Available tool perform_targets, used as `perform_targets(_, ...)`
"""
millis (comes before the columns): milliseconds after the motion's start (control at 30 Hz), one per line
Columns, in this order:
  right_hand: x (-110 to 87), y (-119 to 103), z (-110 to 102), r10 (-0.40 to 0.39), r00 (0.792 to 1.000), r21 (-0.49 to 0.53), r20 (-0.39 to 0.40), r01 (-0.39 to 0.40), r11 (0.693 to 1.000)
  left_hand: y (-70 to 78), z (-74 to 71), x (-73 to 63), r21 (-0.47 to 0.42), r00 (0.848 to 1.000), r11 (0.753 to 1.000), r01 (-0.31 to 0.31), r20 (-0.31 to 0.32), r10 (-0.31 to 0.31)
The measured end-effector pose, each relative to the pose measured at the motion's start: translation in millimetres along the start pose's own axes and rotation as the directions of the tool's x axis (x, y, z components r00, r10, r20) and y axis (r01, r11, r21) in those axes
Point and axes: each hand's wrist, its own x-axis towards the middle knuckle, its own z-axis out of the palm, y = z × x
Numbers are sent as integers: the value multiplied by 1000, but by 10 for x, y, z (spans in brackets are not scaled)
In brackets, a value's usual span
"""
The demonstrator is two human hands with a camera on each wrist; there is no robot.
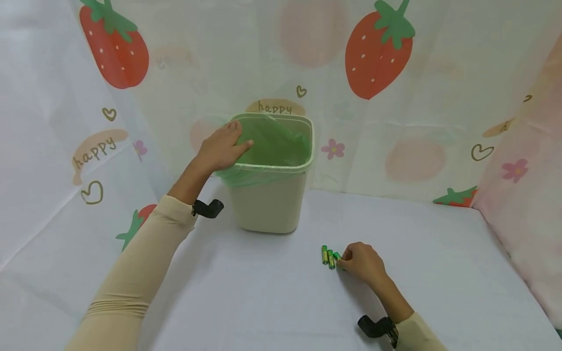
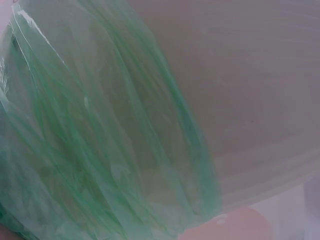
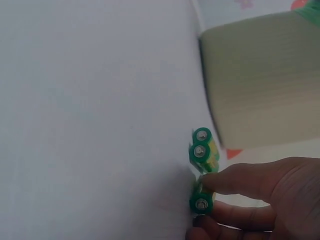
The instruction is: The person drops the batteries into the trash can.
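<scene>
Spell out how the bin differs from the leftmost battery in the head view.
The bin is far larger than the leftmost battery. The bin stands upright, while the leftmost battery lies on its side. The bin is pale and plain, whereas the leftmost battery is green and yellow. The left hand rests at the bin's rim; neither hand touches the leftmost battery. Both are on the white surface.

Head view: bright, diffuse illumination; soft shadow on the surface (image 1: pixel 246 292) beside the right hand (image 1: pixel 364 263). Wrist views: dimmer, hazy, low in contrast.
</scene>
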Motion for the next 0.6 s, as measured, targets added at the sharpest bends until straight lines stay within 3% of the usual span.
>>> perform_targets(600,26,13,-57,-8,999,14,32,8,1000,-3,-6,13,3,1000,1000,8,9,-8)
